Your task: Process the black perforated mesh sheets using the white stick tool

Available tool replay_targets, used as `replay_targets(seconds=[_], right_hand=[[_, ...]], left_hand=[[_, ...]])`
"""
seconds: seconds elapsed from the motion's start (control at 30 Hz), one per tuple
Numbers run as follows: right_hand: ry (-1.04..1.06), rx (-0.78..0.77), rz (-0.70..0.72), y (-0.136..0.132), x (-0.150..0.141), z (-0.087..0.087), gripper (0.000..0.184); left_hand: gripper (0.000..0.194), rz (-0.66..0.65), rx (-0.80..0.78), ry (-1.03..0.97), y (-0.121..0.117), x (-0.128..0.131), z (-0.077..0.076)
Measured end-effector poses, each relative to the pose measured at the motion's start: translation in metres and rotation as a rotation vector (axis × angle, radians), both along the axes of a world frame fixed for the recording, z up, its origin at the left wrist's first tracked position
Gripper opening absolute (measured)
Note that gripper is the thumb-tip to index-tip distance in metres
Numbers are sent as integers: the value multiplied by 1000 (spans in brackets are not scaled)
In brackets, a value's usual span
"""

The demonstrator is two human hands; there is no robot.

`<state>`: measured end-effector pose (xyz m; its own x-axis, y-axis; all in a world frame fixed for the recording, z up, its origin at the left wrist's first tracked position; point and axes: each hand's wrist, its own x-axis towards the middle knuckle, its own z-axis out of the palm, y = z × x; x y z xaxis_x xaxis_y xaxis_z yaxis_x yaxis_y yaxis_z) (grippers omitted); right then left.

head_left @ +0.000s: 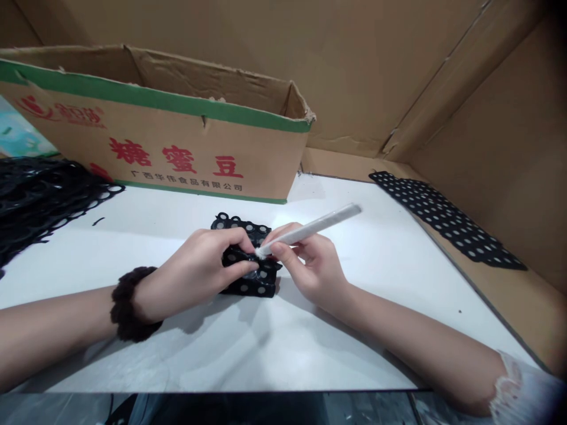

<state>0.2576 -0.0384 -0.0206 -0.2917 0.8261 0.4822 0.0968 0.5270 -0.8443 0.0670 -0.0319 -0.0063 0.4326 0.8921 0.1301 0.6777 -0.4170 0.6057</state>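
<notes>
In the middle of the white table, a black sheet with rows of round grey dots (248, 288) lies under my fingers, part of it folded or raised. My left hand (197, 268), a dark fluffy band round its wrist, pinches the sheet between thumb and index finger. My right hand (316, 265) grips a slim whitish pen-shaped tool (319, 224), slanted up to the right. The tool's lower tip meets the sheet close to my left fingertips. What exactly lies under that tip is too small to make out.
Behind my hands stands an open cardboard box (177, 153) with a green rim and red lettering. Black strips with ring-shaped holes (39, 198) are piled at the left. Another black dotted sheet (447, 218) lies on cardboard along the right edge. Cardboard walls (354, 71) enclose the back and right.
</notes>
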Motion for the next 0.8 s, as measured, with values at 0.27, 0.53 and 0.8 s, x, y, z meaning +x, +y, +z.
replay_targets(seconds=[0.27, 0.53, 0.8], right_hand=[[-15, 85, 3, -1, -2, -1, 9], [-53, 146, -6, -1, -5, -4, 8], [48, -57, -44, -2, -2, -4, 12]], left_hand=[[13, -22, 35, -12, -3, 0, 0], [12, -21, 62, -26, -6, 2, -1], [16, 13, 17, 0, 0, 0, -2]])
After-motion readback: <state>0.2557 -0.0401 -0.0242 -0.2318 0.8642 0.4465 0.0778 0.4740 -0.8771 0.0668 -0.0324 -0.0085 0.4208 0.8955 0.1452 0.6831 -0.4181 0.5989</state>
